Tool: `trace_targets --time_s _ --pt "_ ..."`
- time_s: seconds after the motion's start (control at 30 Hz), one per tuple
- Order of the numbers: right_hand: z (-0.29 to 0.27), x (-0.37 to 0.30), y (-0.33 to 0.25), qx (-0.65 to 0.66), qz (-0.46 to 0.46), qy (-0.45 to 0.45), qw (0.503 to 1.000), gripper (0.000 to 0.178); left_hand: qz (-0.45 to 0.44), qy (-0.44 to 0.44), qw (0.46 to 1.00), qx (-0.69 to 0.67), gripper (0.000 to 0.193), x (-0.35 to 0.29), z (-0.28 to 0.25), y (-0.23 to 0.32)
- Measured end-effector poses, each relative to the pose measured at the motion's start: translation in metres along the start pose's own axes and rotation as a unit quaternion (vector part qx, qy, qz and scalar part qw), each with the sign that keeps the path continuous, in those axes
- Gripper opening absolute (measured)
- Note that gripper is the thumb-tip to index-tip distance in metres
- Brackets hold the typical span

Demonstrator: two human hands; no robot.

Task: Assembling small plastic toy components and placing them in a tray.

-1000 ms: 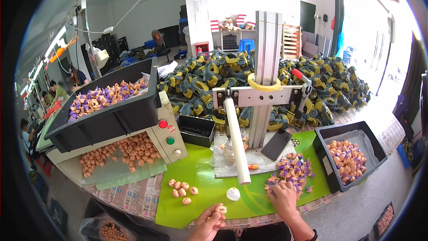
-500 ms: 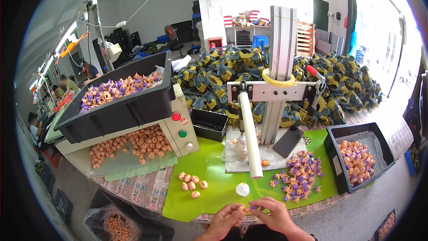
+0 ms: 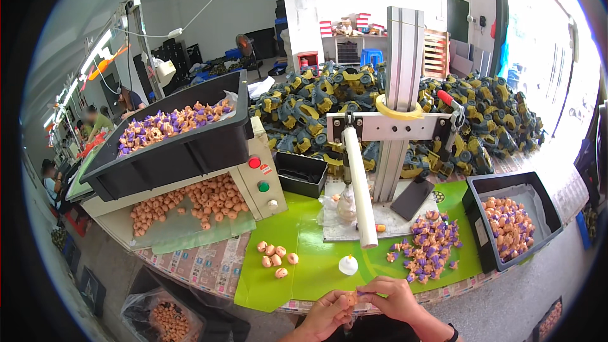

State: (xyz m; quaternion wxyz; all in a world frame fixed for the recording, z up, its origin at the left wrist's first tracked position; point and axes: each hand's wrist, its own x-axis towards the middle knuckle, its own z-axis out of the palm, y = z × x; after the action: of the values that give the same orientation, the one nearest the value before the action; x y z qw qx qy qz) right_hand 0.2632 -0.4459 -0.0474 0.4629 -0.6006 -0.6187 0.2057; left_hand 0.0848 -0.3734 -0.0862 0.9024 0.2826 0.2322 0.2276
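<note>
At the table's front edge my left hand [image 3: 324,315] is closed around a small peach-coloured toy head [image 3: 351,299]. My right hand [image 3: 391,299] meets it from the other side, its fingertips pinching a small purple-and-peach toy body [image 3: 360,293] against the head. Fingers cover most of both pieces. Just beyond my hands, a white squat bottle [image 3: 348,265] with a pointed tip stands on the green mat [image 3: 304,282]. Several loose round toy heads [image 3: 276,254] lie on the mat to the left. A heap of purple-and-peach toy bodies [image 3: 434,244] lies to the right.
A bench press with a white lever [image 3: 361,190] rises behind the bottle; a black phone [image 3: 413,197] lies on its base. Black bins [image 3: 472,215] hold toy parts right and on the machine [image 3: 269,180] at left. Green-yellow toy vehicles [image 3: 494,120] pile up behind.
My hands have stayed together with the two toy pieces, shifting slightly. The right wrist shows more, with a dark band. The whole view has moved a little.
</note>
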Motion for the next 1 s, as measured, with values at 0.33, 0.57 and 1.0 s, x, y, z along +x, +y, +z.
trace_targets --time_s 0.33,0.57,1.0 --pt "0.002 0.016 -0.001 0.014 -0.038 -0.009 0.999 0.023 -0.03 0.004 0.998 -0.057 0.016 0.008 -0.011 0.001" --pt "-0.023 0.069 -0.014 -0.071 -0.13 0.05 0.988 0.029 0.003 0.042 0.999 -0.017 0.02 -0.004 -0.006 0.034" --pt "-0.099 0.24 -0.091 -0.048 -0.213 0.177 0.96 0.049 0.068 -0.004 0.998 0.007 0.02 -0.013 -0.02 0.05"
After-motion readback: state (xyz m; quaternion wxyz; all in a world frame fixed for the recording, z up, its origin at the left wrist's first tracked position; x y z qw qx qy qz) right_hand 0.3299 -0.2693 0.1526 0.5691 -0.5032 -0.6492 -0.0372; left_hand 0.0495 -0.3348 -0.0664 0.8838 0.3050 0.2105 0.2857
